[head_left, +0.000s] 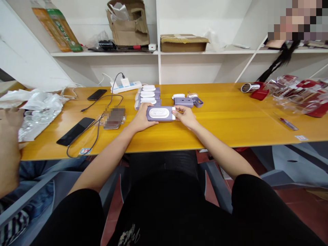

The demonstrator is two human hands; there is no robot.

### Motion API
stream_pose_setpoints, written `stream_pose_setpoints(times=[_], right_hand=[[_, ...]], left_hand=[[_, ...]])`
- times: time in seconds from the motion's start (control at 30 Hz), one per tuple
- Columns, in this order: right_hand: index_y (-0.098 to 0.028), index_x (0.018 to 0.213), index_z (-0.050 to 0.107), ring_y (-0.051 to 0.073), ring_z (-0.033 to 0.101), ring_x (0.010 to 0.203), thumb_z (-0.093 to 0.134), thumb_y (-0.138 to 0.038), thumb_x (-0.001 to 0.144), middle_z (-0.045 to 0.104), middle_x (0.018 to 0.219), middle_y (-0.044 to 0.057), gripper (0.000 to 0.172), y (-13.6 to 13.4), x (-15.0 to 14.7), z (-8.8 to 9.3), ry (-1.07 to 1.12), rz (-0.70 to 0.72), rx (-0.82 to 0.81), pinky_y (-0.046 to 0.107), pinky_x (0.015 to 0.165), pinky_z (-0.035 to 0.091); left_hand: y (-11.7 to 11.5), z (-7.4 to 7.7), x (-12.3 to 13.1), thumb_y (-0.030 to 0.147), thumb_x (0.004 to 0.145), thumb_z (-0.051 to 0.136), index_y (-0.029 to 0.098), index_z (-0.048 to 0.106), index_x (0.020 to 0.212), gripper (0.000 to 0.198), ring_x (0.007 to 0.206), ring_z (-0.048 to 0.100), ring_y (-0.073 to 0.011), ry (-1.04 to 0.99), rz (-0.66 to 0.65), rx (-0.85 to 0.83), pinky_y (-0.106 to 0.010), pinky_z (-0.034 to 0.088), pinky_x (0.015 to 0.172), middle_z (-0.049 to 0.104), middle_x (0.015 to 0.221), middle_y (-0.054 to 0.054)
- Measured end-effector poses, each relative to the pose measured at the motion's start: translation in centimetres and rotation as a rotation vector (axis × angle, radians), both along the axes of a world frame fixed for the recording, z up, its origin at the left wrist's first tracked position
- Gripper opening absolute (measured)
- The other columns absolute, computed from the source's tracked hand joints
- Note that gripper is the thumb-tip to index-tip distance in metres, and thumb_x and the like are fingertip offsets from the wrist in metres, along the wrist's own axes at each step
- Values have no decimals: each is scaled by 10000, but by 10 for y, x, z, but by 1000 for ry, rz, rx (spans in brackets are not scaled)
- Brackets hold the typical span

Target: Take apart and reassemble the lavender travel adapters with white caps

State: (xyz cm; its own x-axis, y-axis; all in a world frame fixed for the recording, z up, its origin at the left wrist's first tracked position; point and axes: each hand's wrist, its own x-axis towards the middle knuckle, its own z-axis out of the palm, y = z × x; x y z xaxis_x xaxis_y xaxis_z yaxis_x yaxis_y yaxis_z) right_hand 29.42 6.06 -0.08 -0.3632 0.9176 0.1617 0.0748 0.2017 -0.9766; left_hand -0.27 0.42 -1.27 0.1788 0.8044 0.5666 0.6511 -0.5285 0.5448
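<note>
Just above the table's near part, a purple block-shaped case (161,114) with a white oval bristle-like pad on its upper face lies level between my hands. My left hand (141,119) is wrapped round its left end, thumb along the lower edge. With thumb and fingers, my right hand (186,116) is closed on the small white end piece (174,113) at the right. Behind my left hand, several similar purple and white cases (148,95) are lined up. Past my right hand rests another purple body (183,102) beside a loose white pad (178,96) and a small purple cap (198,101).
Left on the table (225,119) are a black phone (76,131), another phone (96,94), cables and a power strip (126,87). A co-worker's hand (10,119) is by clear plastic wrapping (42,109). Red and clear plastic parts (294,94) pile up at right.
</note>
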Motion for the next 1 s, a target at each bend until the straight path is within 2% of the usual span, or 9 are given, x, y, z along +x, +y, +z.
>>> stream_pose_setpoints(times=[0.13,0.2,0.27,0.33,0.47,0.57,0.8,0.9,1.0], right_hand=[[-236,1104,900,334,836,976,908,-734,887,888,1075,110,543,-7,14,22,-93,-83,199,509,922,700],[-221,1044,893,328,823,921,782,-754,979,870,996,114,548,-7,28,34,-124,-212,342,498,900,678],[-213,1000,876,319,810,941,720,-685,1029,858,976,117,498,-3,44,42,-200,-352,476,496,955,654],[-201,1007,869,325,802,982,763,-587,997,866,1022,133,400,5,61,44,-363,-391,521,507,1004,639],[-195,1050,856,358,795,981,862,-553,907,852,986,150,386,17,80,31,-721,-288,372,534,985,635],[-199,1098,823,377,798,1014,883,-517,896,848,1031,166,381,16,76,22,-832,-170,319,533,988,632],[-150,1635,573,472,718,1406,685,-418,1053,737,1540,278,651,1,42,14,-786,-72,388,675,1219,549],[-193,1701,578,459,599,1601,694,-494,1064,689,1671,223,714,1,38,13,-663,42,390,700,1365,434],[-263,1630,694,395,567,1665,637,-441,1085,665,1743,124,577,6,46,16,-494,91,285,663,1435,372]], left_hand=[[-4,11,-9,479,722,1041,271,548,1471,921,1453,632,-421,17,-44,-77,-584,521,1276,616,1557,-148],[-5,12,-14,521,709,1039,271,583,1447,902,1411,655,-420,45,-71,-140,-586,544,1245,647,1528,-140],[-5,11,-18,573,659,1058,277,631,1403,907,1345,677,-429,91,-73,-211,-614,569,1197,692,1455,-129],[-4,9,-20,624,601,1077,284,670,1353,921,1287,688,-442,129,-51,-266,-639,591,1142,729,1375,-124],[-2,6,-21,680,581,1067,274,684,1329,933,1249,710,-448,156,-16,-323,-651,599,1117,744,1342,-137],[1,4,-22,694,589,1057,268,682,1324,928,1238,720,-440,169,-9,-295,-637,604,1117,746,1331,-134],[5,0,-21,703,618,1040,253,680,1319,907,1229,732,-446,186,21,-265,-631,630,1067,743,1343,-153],[4,1,-19,704,634,1037,255,676,1352,921,1271,725,-450,181,19,-265,-635,616,1105,739,1377,-156],[2,2,-18,691,639,1041,259,668,1392,946,1313,712,-462,164,8,-286,-659,597,1148,727,1428,-163]])
